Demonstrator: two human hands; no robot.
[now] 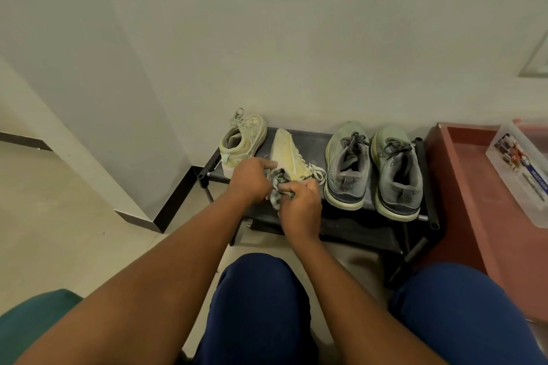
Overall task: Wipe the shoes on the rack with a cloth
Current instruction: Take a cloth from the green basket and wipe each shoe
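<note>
The person sits facing a low black rack (341, 225) against the wall, with four shoes on its top shelf. The left hand (249, 179) grips the pale yellow shoe (286, 154), which lies tipped on its side near the middle of the shelf, fingers curled over its heel end. The right hand (301, 206) holds a bunched checked cloth (280, 187), fingers closed round it, pressed to the shoe's near side. A second yellow shoe (244, 141) stands at the left end of the shelf, leaning toward the wall. The two grey shoes (375, 169) stand upright side by side to the right, seemingly not yet attended to. The step in hand appears to be wiping the tipped shoe. To do it well, the left hand should hold the shoe steady while the cloth travels from heel to toe, and the shoe should be turned so sole edge and upper are both reached. The loose white laces (317, 172) beside the right hand may snag the cloth.
</note>
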